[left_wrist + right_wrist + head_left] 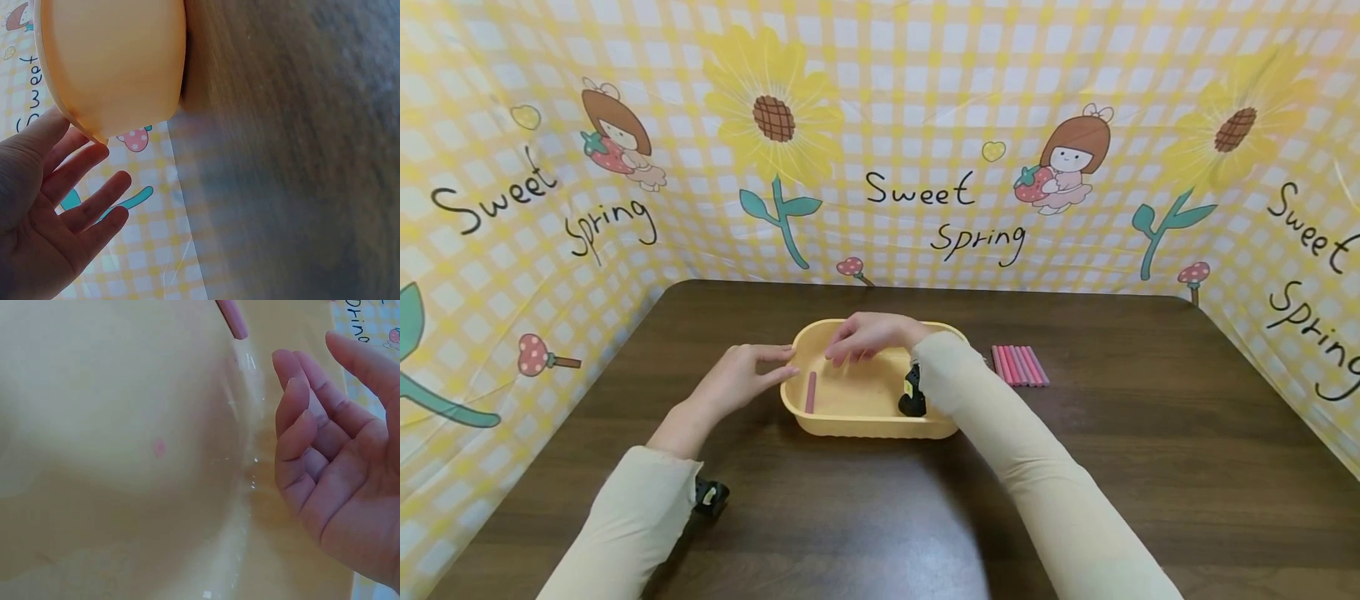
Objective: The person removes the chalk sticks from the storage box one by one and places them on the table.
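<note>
A yellow oval plastic basin (857,427) stands on the table. Inside it, towards the left end, lies one dusky pink stick (810,392); its end also shows in the right wrist view. My left hand (741,379) pinches the basin's left rim between thumb and fingers, and the other fingers are spread below the rim in the left wrist view. Over the basin's inside, near the back wall, my right hand (865,335) hovers with loosely bent fingers and nothing in them. The stick lies to the left of its fingertips.
Right of the basin, a row of several pink and purple sticks (1019,366) lies side by side on the dark wooden table (820,517). A yellow checked cloth (880,100) with printed sunflowers hangs behind and beside the table. My right forearm crosses the basin's right end.
</note>
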A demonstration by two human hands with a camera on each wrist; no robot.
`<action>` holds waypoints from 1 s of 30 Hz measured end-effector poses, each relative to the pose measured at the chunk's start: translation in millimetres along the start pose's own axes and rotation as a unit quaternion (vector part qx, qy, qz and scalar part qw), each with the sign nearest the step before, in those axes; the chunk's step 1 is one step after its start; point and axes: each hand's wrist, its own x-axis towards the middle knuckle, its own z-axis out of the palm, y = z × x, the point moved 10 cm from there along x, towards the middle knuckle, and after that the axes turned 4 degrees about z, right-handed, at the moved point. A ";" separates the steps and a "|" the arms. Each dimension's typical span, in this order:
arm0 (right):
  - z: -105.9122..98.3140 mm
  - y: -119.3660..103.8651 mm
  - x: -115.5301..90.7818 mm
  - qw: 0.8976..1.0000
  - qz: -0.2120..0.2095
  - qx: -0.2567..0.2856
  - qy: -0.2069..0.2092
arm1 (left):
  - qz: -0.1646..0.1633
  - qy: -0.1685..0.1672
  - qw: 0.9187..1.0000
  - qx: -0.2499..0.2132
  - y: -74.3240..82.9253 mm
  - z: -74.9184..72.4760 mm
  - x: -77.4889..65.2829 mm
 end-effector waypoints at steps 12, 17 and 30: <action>21.5 2.2 15.6 0.999 0.003 -0.005 -0.032 | 0.001 0.010 1.000 -0.002 -0.1 -0.5 -0.6; 24.1 3.3 19.1 0.999 0.009 -0.017 -0.029 | 0.008 0.014 1.000 0.003 2.1 -1.7 -1.2; 31.9 -0.3 25.8 0.999 0.021 -0.037 -0.029 | 0.007 0.012 1.000 0.002 4.3 -2.3 -3.1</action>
